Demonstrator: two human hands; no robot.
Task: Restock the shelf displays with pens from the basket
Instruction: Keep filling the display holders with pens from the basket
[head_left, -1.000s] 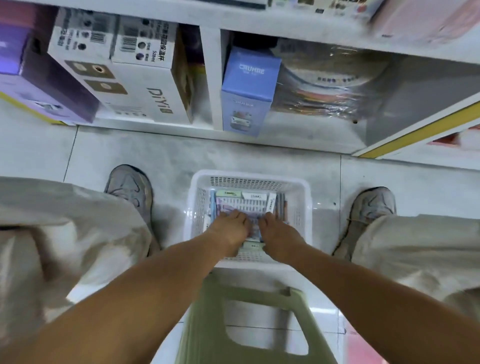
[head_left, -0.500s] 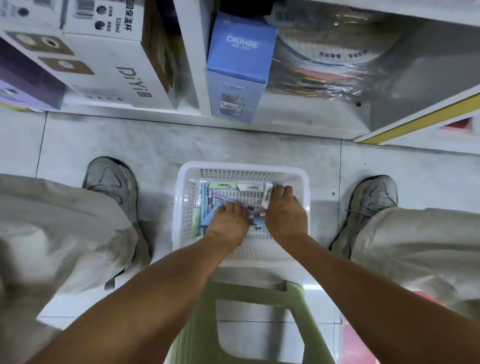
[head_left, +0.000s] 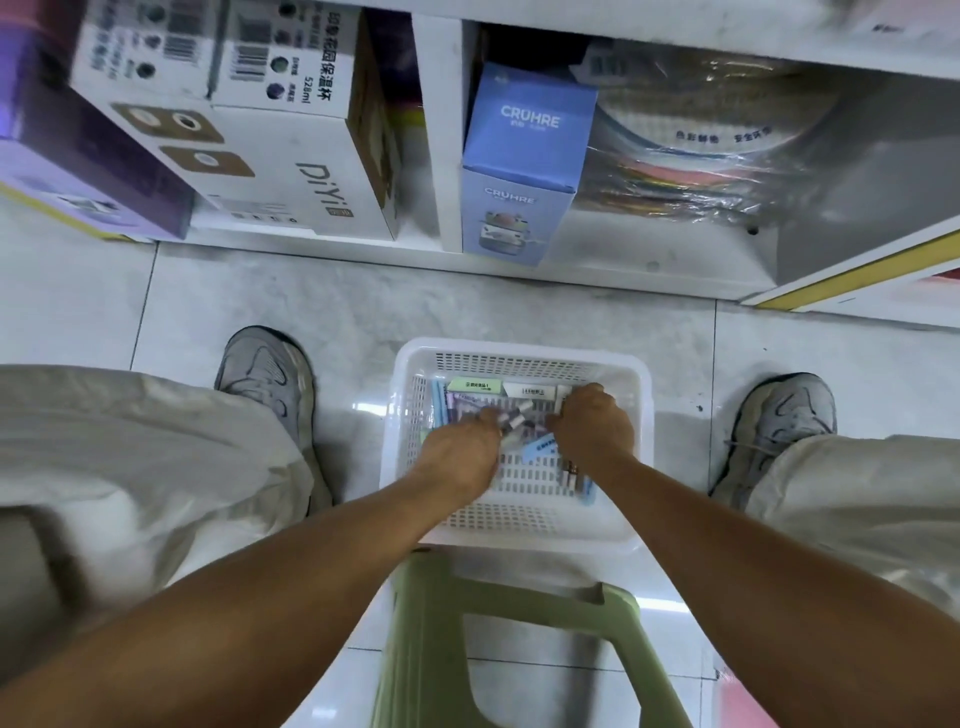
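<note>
White plastic basket (head_left: 519, 525) sits on the floor tiles between the person's shoes, just ahead of a green stool (head_left: 498, 644). Both hands are down inside it. Left hand (head_left: 460, 449) has closed its fingers round a small bunch of pens (head_left: 511, 418); half a second ago it lay flatter over the pile. Right hand (head_left: 592, 423) has slid to the far right corner, fingers curled down among packets there; whether it grips anything, cannot tell. More pens lie loose along the basket's left wall and near-right side, with a blue packet (head_left: 540, 448) between the hands. Judgement: gathering is under way, nothing lifted yet. Shelf (head_left: 649, 270) ahead holds only boxes and wrapped goods; the pen displays are not in view.
</note>
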